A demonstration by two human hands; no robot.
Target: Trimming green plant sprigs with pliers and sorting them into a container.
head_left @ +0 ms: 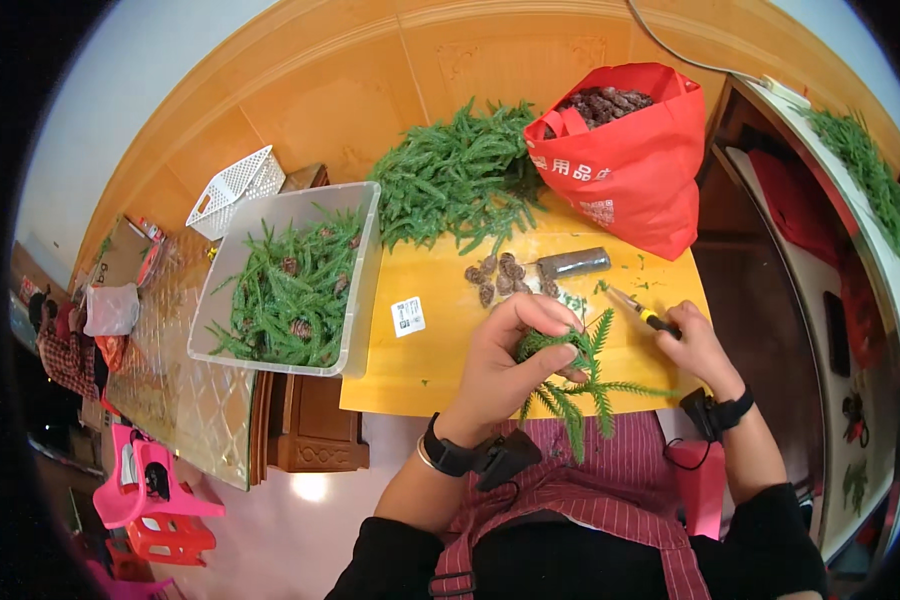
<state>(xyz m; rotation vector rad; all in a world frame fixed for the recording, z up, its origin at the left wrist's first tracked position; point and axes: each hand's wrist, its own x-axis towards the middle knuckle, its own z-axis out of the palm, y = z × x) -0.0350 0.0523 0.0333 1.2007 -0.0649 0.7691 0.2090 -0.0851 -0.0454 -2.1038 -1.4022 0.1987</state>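
Observation:
In front of me my left hand (515, 350) is closed around a green artificial pine sprig (595, 385), whose needled twigs spread out below and to the right of the fingers. The stem end is hidden in the palm. To its right, my right hand (698, 345) grips a tool with a black-and-yellow handle (658, 321). Its narrow metal end points up and left, near a small green scrap (601, 286) on the table. Just beyond my left hand lie several small brown pine cones (508, 268), beside a dark grey cylindrical bundle (575, 262).
A clear plastic bin (366, 260) of pine sprigs and cones stands left of the yellow tabletop (410, 375). At the back are a pile of green sprigs (455, 175) and a red bag (630, 160) filled with cones. A white label (408, 316) lies on the table.

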